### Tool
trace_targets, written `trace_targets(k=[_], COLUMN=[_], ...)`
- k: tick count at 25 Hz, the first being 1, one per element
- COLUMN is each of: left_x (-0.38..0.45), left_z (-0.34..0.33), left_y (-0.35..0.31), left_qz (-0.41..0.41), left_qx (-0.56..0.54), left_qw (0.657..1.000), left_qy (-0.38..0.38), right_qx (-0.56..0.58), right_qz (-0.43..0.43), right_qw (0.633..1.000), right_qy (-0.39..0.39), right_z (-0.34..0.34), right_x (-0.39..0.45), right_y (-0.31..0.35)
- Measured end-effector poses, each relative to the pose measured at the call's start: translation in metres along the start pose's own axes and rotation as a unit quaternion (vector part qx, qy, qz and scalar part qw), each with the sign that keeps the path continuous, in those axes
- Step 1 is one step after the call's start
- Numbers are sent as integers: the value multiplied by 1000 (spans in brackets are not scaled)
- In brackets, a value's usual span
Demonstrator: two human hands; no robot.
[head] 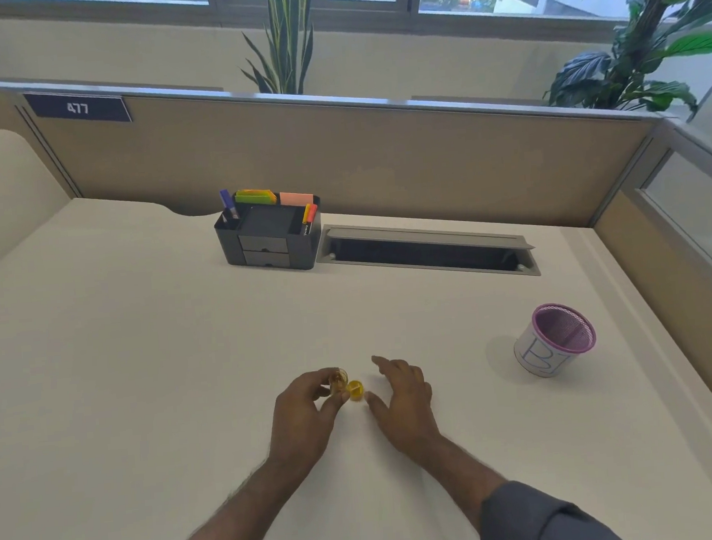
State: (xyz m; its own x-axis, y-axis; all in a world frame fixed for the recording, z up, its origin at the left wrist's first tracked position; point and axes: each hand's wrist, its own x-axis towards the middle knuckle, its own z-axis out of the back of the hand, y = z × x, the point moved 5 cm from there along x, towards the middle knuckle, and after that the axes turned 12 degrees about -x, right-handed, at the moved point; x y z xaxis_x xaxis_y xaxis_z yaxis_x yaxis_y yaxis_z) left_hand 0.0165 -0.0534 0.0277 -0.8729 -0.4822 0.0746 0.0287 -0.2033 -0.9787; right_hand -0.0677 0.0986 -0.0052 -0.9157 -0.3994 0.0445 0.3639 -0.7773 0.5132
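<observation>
Well in front of the black organiser point(271, 238), on the near side of the pale desk point(118, 352), the left hand point(302, 414) pinches a small amber see-through piece point(336, 381), its fingers point(330, 404) curled round it. A round yellow piece point(355, 391) sits right against the amber one, on the side away from the palm. The right hand point(402, 398) hovers just beside the yellow piece with its fingers point(382, 363) spread and relaxed, grasping nothing. Its thumb tip is very close to the yellow piece, but whether they touch cannot be told. Nothing lies on the desk between the hands and the organiser. The organiser holds a blue marker point(227, 203), green and pink sticky notes point(295, 198) and orange pens point(309, 216), with two small drawers in its front. Touching the organiser's right side, a grey cable slot point(425, 251) is set into the desk. Farther right of the organiser and nearer the person, a pink mesh cup point(558, 339) wrapped in white paper stands tilted. Behind the organiser runs a tan partition point(379, 157) bearing a plate marked 477 point(77, 108), with leafy plants point(648, 55) beyond it.
</observation>
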Motion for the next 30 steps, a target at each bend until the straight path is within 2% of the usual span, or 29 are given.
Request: trace_targets(k=[5,11,14,19,21,24,26,30], left_x=[11,16,13,16,18,11,7,12], left_z=[-20,-59,-81,-116,-136,-163,-170,-178], left_y=[-27,-53,-53,-32,-19,11,28,36], left_qz=[-24,7,-13,-47,-69,-89,-102,-109], left_qx=[-32,-92,-91,24,131,271,320,360], left_qw=[998,991,988,999,988,947,924,907], left_qy=[44,98,120,14,50,145,181,191], right_qx=[192,235,218,180,152,154,157,129], right_qz=[49,36,26,-29,-44,-71,-104,-152], right_qw=[980,971,974,976,976,964,952,935], right_qy=[33,-36,-63,-122,-147,-206,-243,-292], right_z=[33,74,92,120,132,156,169,183], right_x=[-9,-13,-15,-16,-14,-12,-14,-20], right_y=[4,-3,-21,-60,-73,-96,-110,-133])
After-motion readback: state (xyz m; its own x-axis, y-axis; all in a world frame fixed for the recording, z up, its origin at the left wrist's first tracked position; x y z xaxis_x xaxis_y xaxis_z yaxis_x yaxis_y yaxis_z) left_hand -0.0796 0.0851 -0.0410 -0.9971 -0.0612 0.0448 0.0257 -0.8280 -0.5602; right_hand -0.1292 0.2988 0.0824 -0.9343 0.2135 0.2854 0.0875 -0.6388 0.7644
